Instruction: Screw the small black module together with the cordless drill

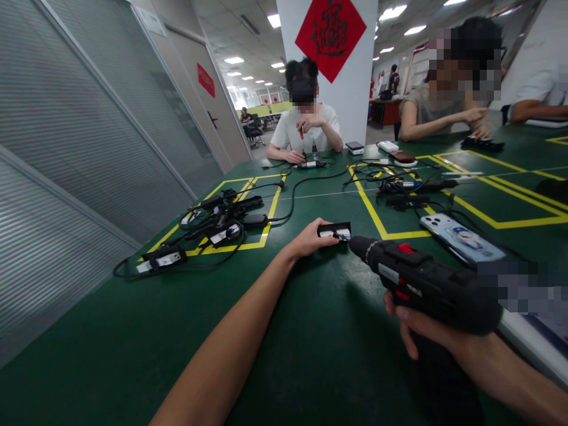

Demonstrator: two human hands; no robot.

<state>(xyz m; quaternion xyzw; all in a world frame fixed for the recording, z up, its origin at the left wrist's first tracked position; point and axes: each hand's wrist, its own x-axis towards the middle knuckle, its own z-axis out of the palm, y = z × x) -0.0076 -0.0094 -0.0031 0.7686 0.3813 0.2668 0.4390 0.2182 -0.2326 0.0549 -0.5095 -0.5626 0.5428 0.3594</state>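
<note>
My left hand [314, 238] is closed on a small black casing [339, 228] with white parts inside, held at the tabletop. My right hand [421, 325] grips a black cordless drill [426, 284] with red accents, its fingers wrapped round the handle. The drill's chuck points left, and its tip is close to the right end of the casing. Whether the bit touches the casing, I cannot tell. The lower part of the drill is dark and partly hidden by my right hand and wrist.
On the green table [177, 331], a pile of black cabled devices [222, 219] lies left within yellow tape. More cables and tools [408, 186] lie at the right, near a phone [461, 236]. A person [306, 124] sits opposite, another person [437, 112] at the right.
</note>
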